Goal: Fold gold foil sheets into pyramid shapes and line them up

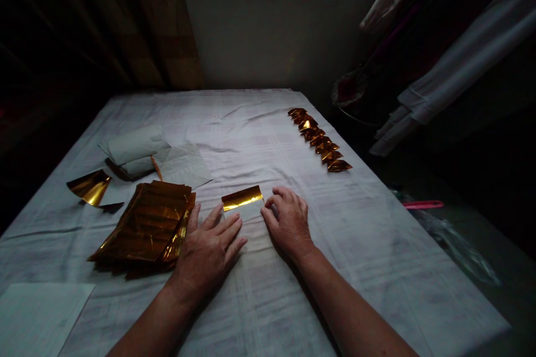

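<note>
A sheet of gold foil paper [242, 198] lies in front of me, a shiny gold band along its far side and a pale part nearer me. My left hand [211, 245] rests flat with fingers spread, its fingertips on the sheet's left side. At the sheet's right edge, my right hand [288, 217] has its fingers curled, thumb and forefinger close together on the corner. Left of my left hand sits a stack of gold foil sheets [142, 223]. Several folded gold foil pieces [320, 142] form a row at the far right.
Curled pale papers [134, 145] and a loose curved gold sheet [90, 187] lie behind the stack. A white paper [42, 312] is at the near left. Beyond the table's right edge are a pink handle [422, 204], clear plastic [460, 245] and hanging clothes [456, 61].
</note>
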The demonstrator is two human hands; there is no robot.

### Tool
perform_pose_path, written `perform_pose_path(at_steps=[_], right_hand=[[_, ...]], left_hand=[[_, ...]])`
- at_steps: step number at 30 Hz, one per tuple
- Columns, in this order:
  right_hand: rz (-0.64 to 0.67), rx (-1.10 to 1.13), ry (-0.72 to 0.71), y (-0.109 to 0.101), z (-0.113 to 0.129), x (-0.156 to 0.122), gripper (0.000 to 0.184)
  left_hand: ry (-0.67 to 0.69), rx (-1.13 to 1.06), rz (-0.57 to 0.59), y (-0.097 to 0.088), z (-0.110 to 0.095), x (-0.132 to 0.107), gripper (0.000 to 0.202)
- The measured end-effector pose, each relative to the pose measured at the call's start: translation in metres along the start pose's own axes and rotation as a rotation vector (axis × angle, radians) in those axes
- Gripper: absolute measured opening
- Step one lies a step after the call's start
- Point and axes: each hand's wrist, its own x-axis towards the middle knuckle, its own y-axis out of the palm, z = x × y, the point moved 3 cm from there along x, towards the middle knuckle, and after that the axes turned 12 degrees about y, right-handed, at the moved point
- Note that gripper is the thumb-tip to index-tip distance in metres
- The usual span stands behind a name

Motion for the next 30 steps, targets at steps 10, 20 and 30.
perform_pose_path(at_steps=[10, 20, 30], right_hand=[[0.043, -0.064, -0.108, 0.005, -0.002, 0.000, 0.029], [0.039, -0.045, -0.122, 0.007, -0.004, -0.001, 0.043], [-0.034, 0.035, -0.063, 0.009, -0.010, -0.001, 0.043]], left_hand=[[-0.046, 0.036, -0.072, -0.009, 0.023, -0.004, 0.022], [-0.180, 0.075, -0.147, 0.014, 0.032, -0.009, 0.050], [-0.248, -0.022, -0.067, 0.022, 0.037, -0.009, 0.049]])
